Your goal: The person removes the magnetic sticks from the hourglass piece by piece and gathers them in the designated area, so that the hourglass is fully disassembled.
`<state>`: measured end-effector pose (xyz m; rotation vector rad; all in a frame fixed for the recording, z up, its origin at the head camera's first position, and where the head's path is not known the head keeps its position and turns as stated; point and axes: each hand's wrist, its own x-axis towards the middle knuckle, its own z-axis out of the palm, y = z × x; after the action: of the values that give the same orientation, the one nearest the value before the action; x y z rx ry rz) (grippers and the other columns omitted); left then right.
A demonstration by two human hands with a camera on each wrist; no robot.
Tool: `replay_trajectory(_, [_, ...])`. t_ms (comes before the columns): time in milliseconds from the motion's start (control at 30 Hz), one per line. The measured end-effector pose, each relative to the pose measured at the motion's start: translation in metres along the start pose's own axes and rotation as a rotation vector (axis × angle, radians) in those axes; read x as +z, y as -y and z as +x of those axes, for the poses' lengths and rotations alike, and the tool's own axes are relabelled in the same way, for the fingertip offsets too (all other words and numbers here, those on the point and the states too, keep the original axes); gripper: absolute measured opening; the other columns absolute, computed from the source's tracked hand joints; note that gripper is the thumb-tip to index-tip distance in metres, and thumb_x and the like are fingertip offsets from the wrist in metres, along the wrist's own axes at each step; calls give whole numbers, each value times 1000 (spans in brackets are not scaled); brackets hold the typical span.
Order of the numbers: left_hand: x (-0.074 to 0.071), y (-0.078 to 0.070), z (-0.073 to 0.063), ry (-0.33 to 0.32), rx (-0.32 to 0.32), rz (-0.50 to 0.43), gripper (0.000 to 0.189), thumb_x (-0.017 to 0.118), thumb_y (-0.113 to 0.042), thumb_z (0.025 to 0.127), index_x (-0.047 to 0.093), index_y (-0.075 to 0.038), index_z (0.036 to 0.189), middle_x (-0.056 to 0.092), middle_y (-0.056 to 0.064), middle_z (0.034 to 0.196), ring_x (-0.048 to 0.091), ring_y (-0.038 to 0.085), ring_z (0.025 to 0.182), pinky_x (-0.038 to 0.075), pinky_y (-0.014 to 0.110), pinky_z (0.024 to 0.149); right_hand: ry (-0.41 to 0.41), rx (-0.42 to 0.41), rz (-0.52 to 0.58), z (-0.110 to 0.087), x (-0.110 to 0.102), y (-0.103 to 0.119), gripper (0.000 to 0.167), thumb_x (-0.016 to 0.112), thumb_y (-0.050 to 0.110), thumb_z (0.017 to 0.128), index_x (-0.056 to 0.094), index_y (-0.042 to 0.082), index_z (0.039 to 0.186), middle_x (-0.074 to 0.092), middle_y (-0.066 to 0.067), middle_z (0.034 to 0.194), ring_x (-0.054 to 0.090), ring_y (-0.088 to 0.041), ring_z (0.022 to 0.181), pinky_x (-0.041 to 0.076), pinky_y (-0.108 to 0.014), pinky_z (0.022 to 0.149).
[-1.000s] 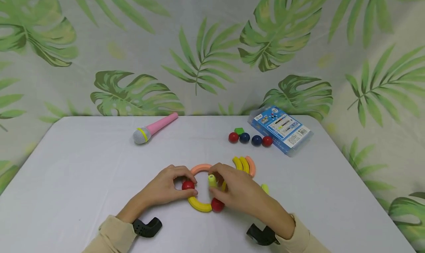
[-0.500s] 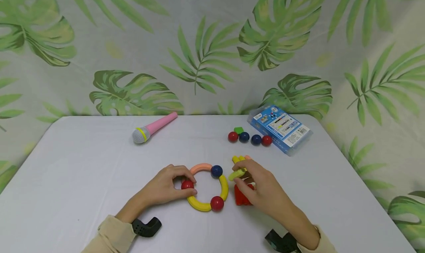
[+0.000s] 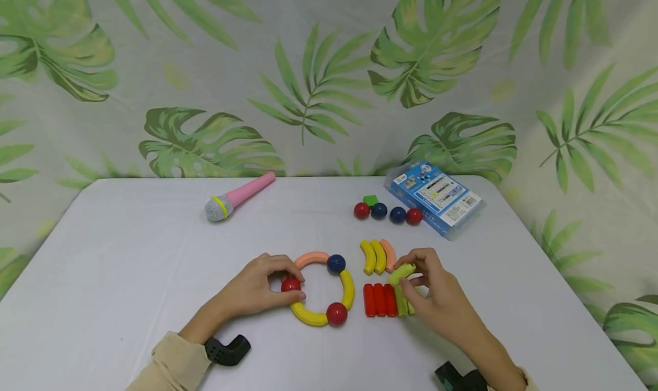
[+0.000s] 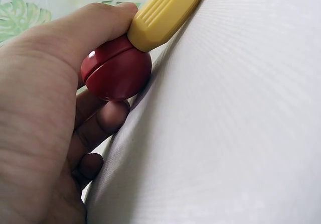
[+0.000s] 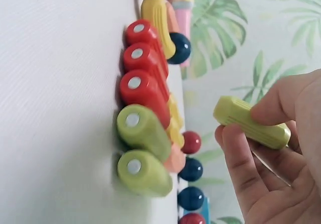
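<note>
A ring of magnetic pieces lies on the table. It joins a red ball (image 3: 291,285), an orange curved rod (image 3: 311,258), a blue ball (image 3: 336,263), yellow curved rods (image 3: 348,290) and another red ball (image 3: 336,314). My left hand (image 3: 255,287) pinches the ring's left red ball between thumb and fingers. My right hand (image 3: 437,291) holds a short light-green rod (image 5: 251,122) raised above the table. Beneath it, red rods (image 3: 380,299) and two light-green rods (image 5: 143,131) lie in a row, the green ones partly hidden by the hand in the head view.
Yellow and orange curved rods (image 3: 379,256) lie behind the row. Farther back are red and blue balls (image 3: 397,214), a green piece (image 3: 370,200) and a blue plastic package (image 3: 437,200). A pink toy microphone (image 3: 239,197) lies at the back left.
My right hand has moved right, from over the ring to above the row of rods, carrying the light-green rod. My left hand stays on the red ball.
</note>
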<state>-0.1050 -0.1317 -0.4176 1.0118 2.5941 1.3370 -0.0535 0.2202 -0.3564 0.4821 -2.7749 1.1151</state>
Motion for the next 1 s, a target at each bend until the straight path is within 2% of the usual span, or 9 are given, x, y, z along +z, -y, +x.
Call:
replay_trajectory(167, [0, 0, 1, -3, 10, -2, 23, 86, -39, 85, 74, -32, 103, 68, -24, 97, 57, 6, 90, 45, 29, 81, -31, -12, -46, -6, -5, -13, 45, 71, -6, 92, 43, 5, 126, 68, -7, 118, 67, -27, 111, 57, -19, 85])
replay_trajectory(367, [0, -1, 2, -1, 9, -8, 23, 87, -38, 85, 74, -31, 103, 68, -24, 96, 58, 7, 90, 45, 29, 81, -86, -46, -83, -8, -12, -24, 46, 77, -3, 89, 45, 4, 122, 73, -7, 113, 70, -25, 106, 56, -16, 84])
replay_trajectory(500, [0, -1, 2, -2, 4, -7, 23, 86, -39, 85, 74, -31, 103, 68, -24, 97, 57, 6, 90, 45, 29, 82, -108, -62, -103, -8, -16, -28, 42, 77, -1, 90, 50, 5, 122, 70, -3, 109, 71, -21, 100, 56, -17, 81])
replay_trajectory(633, [0, -1, 1, -1, 0, -7, 23, 86, -39, 85, 74, -31, 104, 68, -24, 98, 57, 6, 91, 45, 29, 83, -116, -56, -126, -8, -20, -33, 37, 77, 1, 90, 56, 7, 120, 71, 0, 101, 69, -10, 89, 58, -19, 76])
replay_trajectory(733, [0, -1, 1, -2, -2, -5, 23, 86, -39, 85, 74, -32, 104, 68, -24, 98, 57, 6, 91, 45, 29, 83, -96, -8, -135, -9, -23, -38, 34, 77, 4, 92, 59, 9, 120, 73, 0, 98, 68, -7, 83, 58, -19, 74])
replay_trajectory(1000, [0, -1, 0, -1, -15, 2, 23, 86, -39, 85, 73, -34, 103, 67, -25, 98, 58, 6, 93, 45, 29, 84, 42, 195, -123, -10, -27, -44, 30, 77, 16, 94, 64, 10, 121, 75, -7, 104, 69, -15, 85, 56, -18, 71])
